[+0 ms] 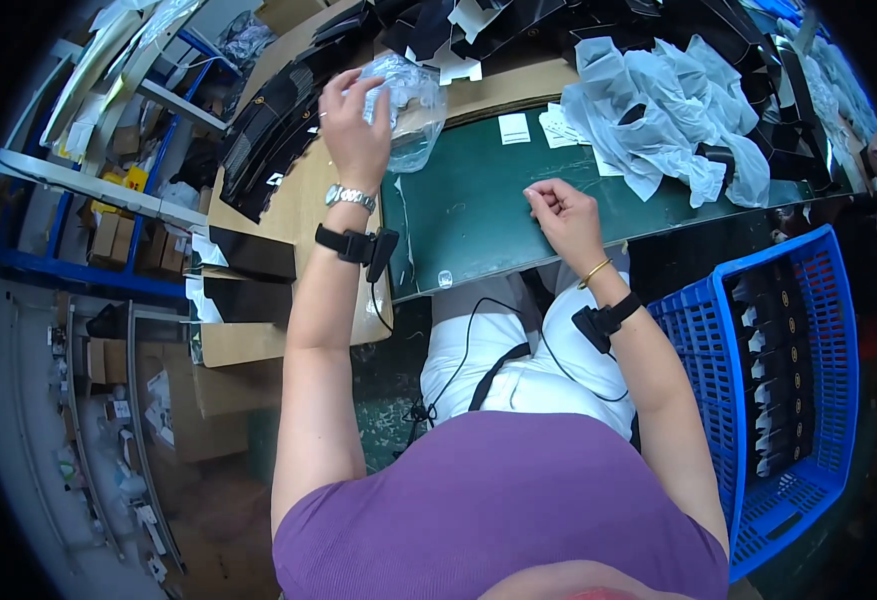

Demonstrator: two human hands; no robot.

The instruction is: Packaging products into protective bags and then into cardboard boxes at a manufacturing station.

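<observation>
My left hand point(355, 135) is raised over the cardboard on the left of the table, fingers apart and slightly bent, with nothing seen in it. Just right of its fingers lies a crumpled clear plastic bag point(413, 125); whether they touch, I cannot tell. My right hand point(566, 218) hovers near the front edge of the green tabletop point(478, 220), its fingers curled in and no object showing between them. Beyond it are small white paper slips point(514, 128) and a heap of thin translucent plastic bags point(658, 110).
Flat black cartons point(278, 135) lie along the left and more black boxes point(538, 45) pile up at the back. On my right stands a blue plastic crate point(733, 400) with a row of black boxes point(786, 370) inside. Shelving point(108, 190) with cartons is at far left.
</observation>
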